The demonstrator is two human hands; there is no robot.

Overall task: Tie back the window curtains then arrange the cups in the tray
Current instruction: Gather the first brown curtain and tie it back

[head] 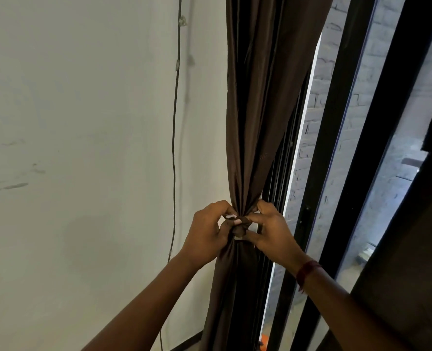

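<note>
A dark brown curtain (258, 102) hangs gathered into a narrow bunch beside the window. At its waist a brown tie-back band forms a knot (239, 228) with white edges showing. My left hand (207, 234) pinches the band from the left side of the knot. From the right, my right hand (273, 231) pinches the band, fingers curled round the cloth. Both hands meet at the knot. No cups or tray are in view.
A pale wall (83, 148) fills the left, with a thin dark cable (174, 138) running down it. Black window frames (336, 138) and glass stand to the right, a brick wall outside. A red thread band (307, 273) circles my right wrist.
</note>
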